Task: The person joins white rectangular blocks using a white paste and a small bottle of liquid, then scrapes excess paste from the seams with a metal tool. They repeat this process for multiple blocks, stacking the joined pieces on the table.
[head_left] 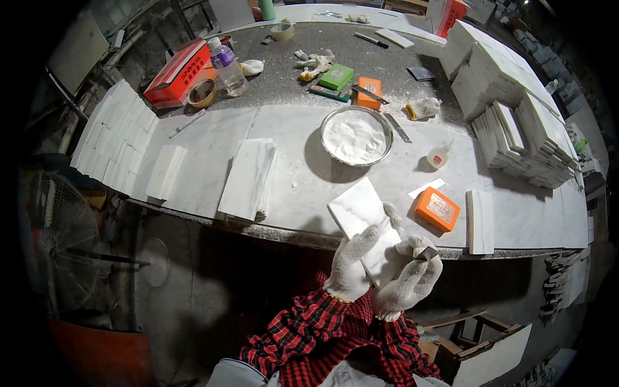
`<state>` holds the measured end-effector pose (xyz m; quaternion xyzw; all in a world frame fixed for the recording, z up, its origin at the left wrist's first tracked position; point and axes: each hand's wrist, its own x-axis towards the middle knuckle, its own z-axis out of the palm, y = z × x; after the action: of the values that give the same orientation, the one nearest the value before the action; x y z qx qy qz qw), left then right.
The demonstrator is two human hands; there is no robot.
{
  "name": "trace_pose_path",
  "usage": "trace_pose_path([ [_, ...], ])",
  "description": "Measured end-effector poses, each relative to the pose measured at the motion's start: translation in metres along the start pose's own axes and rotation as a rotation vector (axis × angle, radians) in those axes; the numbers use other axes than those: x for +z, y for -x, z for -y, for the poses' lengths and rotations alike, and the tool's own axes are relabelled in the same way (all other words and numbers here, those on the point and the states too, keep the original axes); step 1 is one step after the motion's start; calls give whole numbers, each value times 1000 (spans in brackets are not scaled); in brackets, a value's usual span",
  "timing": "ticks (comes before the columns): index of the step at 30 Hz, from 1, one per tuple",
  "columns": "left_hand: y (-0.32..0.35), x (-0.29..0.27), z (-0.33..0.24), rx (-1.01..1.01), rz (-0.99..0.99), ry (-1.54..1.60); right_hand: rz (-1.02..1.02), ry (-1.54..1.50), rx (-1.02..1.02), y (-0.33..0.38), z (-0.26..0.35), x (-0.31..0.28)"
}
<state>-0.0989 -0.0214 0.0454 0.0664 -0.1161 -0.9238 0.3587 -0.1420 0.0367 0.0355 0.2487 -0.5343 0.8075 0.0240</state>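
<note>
My left hand [351, 264], in a white knit glove, grips a white marble tile [358, 209] with grey veins. Its thumb lies across the tile's face, and its fingertips show at the far edge. My right hand [407, 284], gloved too, is at the tile's near right edge. Between its curled fingers sits a small dark flat blade [426, 253], mostly hidden by the glove. Beyond the tile stands a metal bowl [324, 146] filled with white paste [354, 137]. To the right of the hands lies an orange box [438, 209], beside a thin white strip [426, 188].
Stacked tiles rise at the left [116, 138] and right [509, 77]. Smaller tile piles [248, 177] line the table's near edge. A small squeeze bottle [438, 155], a steel ruler [397, 128], a clear bottle [227, 68] and spare gloves [316, 63] lie farther back. A fan [71, 238] stands at left.
</note>
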Motion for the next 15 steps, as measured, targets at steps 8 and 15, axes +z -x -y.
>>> trace_pose_path([
  [8,-3,-16,1,-148,55,368,30,11,-59,-10,-4,-5],
  [15,0,-22,6,44,-200,-162,-11,-113,211,-7,-24,-11],
])
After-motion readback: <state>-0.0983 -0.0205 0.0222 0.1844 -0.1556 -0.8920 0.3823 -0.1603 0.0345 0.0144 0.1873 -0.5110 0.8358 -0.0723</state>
